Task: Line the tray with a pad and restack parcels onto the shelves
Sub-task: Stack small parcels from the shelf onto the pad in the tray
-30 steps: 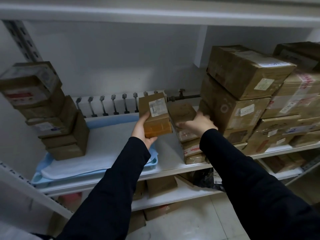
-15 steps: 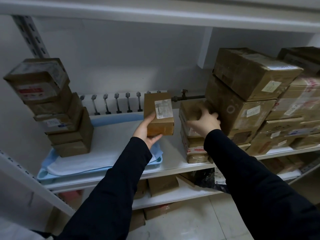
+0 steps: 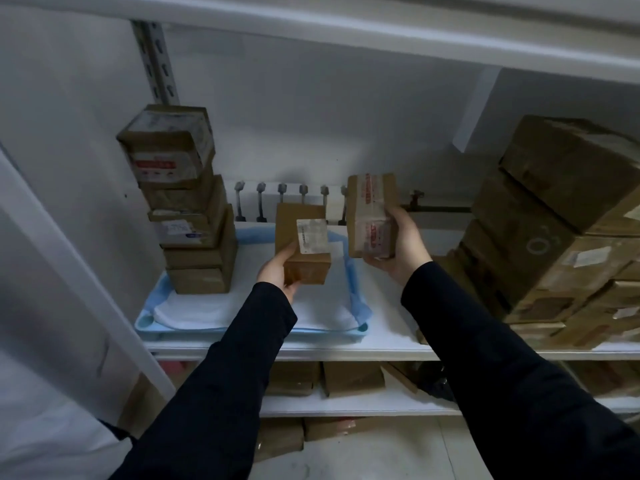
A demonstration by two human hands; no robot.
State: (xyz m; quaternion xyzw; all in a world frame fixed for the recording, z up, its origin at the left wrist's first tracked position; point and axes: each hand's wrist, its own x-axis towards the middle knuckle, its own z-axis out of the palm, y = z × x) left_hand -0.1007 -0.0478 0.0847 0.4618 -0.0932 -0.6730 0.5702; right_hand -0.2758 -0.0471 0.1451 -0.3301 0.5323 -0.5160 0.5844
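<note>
2 grips: left hand (image 3: 276, 273) fingers round labelled box (image 3: 302, 244), right hand (image 3: 403, 252) round taped box (image 3: 371, 216); stack (image 3: 194, 220) fills tray (image 3: 194, 332) left end.

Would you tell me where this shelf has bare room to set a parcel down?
The white pad in the blue tray is bare right of the parcel stack. The shelf strip along the tray's right rim looks bare; a sleeve hides what lies beyond. Crowded: tray's left end; big cartons fill the right.
</note>
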